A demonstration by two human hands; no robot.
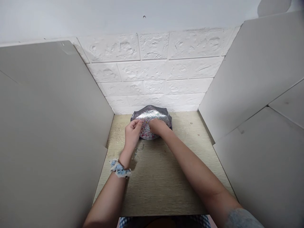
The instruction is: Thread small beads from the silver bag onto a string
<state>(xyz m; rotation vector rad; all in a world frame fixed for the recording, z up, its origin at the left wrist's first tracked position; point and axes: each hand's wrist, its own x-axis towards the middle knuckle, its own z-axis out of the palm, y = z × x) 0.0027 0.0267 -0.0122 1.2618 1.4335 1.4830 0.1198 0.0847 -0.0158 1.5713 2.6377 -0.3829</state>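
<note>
R hand over beads; L hand adj.

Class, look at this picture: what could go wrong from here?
Small colourful pieces sit on the silver bag, so the right hand over them might knock some onto the table.

The thin strand lies close to the left wrist; the scrunchie there could catch or drag it.

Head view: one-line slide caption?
Bare left hand and right hand at small multicoloured bead-like pieces on shiny silver material, atop a pale wood-grain tabletop.
</note>
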